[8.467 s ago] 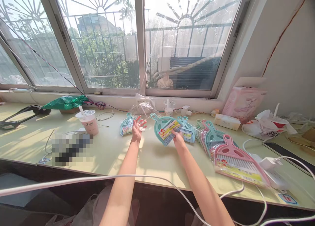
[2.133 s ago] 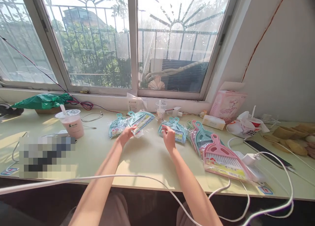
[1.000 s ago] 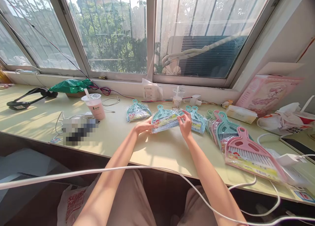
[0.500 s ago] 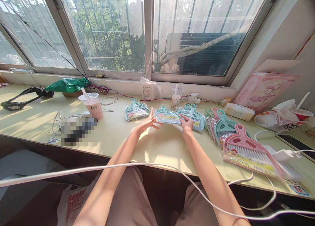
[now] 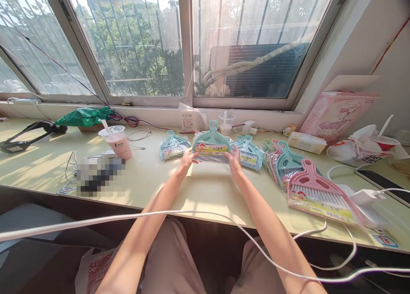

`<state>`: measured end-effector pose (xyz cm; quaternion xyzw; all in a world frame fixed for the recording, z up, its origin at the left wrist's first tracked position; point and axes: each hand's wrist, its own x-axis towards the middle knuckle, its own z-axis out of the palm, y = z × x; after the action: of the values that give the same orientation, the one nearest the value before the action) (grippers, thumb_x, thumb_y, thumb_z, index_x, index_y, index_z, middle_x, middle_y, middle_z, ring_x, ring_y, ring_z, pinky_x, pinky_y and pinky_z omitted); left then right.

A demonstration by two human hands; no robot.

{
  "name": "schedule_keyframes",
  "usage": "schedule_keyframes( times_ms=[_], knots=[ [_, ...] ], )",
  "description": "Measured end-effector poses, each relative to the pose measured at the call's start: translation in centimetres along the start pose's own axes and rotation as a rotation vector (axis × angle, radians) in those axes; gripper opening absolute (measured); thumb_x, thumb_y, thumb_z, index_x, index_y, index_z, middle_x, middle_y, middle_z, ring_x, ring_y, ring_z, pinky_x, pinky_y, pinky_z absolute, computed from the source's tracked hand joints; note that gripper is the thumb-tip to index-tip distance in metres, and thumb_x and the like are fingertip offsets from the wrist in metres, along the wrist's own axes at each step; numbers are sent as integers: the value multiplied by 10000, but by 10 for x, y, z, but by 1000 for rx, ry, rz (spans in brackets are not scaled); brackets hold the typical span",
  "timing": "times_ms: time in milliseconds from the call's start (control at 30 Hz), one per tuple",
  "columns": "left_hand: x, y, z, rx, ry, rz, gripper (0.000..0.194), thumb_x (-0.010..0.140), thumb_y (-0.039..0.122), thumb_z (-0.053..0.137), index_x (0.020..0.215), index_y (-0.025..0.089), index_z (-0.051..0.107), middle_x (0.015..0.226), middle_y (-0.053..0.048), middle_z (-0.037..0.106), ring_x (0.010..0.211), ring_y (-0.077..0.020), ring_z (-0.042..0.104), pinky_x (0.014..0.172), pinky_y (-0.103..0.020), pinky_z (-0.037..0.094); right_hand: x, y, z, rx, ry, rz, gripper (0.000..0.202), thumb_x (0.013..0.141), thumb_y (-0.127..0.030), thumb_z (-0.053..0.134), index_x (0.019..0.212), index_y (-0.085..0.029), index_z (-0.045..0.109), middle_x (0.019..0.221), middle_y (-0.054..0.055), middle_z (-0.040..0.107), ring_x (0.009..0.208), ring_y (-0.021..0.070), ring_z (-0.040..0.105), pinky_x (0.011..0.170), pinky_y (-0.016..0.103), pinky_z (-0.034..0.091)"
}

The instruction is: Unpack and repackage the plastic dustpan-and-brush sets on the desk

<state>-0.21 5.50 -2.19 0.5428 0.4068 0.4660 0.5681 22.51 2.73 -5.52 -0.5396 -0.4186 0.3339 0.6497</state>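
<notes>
Head view: both hands raise a bagged teal dustpan set (image 5: pixel 211 145) upright over the middle of the table (image 5: pixel 208 191).
Left hand (image 5: pixel 186 159): fingers closed on the pack's left edge.
Right hand (image 5: pixel 233 161): fingers pinching its right edge.
Risk: the slick wrapper could slip from the pinch and topple onto the teal pack (image 5: pixel 173 144) at left or the stack (image 5: pixel 251 154) at right.

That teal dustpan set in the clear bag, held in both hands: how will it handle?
The teal dustpan set probably stays stiff: it stands upright between the left hand and right hand. Likely light, pinched only at its edges. Its glossy wrap may slip.
</notes>
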Motion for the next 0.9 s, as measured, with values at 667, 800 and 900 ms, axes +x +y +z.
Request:
schedule_keyframes(
  times_ms=[667,800,900],
  knots=[
    [-10,12,-127,1223,359,66,342,978,267,519,782,207,793,1128,-123,752,1051,-325,678,944,-375,493,3,-1,4,249,-179,110,392,722,-559,771,970,-260,718,929,47,787,1013,297,724,957,435,567],
    [-3,8,-126,1221,419,65,289,981,300,568,794,174,750,1252,-170,653,1132,-337,648,969,-396,507,-7,-4,10,193,-258,17,395,681,-578,807,906,-260,747,906,26,790,962,290,715,950,431,562],
    [0,4,-131,1143,582,95,148,916,310,712,959,174,750,1454,-193,497,1324,-373,554,983,-409,530,-15,-2,18,154,-369,10,400,668,-589,825,881,-255,765,848,19,783,876,279,705,870,412,578]
  ],
)
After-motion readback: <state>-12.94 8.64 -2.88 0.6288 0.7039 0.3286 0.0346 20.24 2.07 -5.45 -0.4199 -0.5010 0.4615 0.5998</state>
